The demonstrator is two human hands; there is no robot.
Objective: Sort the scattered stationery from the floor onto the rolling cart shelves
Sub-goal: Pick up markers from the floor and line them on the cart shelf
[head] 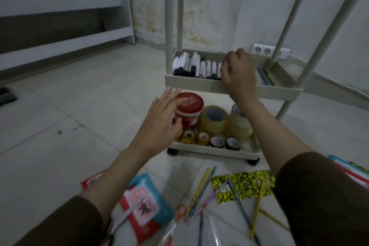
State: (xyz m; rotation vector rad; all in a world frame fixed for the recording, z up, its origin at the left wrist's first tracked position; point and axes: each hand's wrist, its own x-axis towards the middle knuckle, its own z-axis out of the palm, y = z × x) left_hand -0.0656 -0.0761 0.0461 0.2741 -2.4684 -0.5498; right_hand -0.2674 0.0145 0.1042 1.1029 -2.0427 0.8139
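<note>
Both hands reach into the rolling cart [279, 91]: left hand [159, 121], fingers spread, touches the red tin [189, 113] on the bottom shelf; right hand [238, 72] curls over markers [196, 67] on the middle shelf, grip unclear. Pencils [201, 191] lie scattered on the floor [79, 96].

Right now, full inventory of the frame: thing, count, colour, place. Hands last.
rolling cart: one, cream, against the wall
markers: a row, count unclear, white with dark caps, middle shelf left
red tin: one, red and white, bottom shelf left
large tape rolls: at least two, clear, bottom shelf
small tape rolls: four, two yellowish, two dark, bottom shelf front
pencils: several, mixed colours, floor
yellow patterned card: one, yellow-black, floor
scissors: one, orange handles, floor
red-teal packets: a few, floor left
wall socket: double, white
left hand: open, at the red tin
right hand: curled, over the middle shelf; contents hidden
</note>
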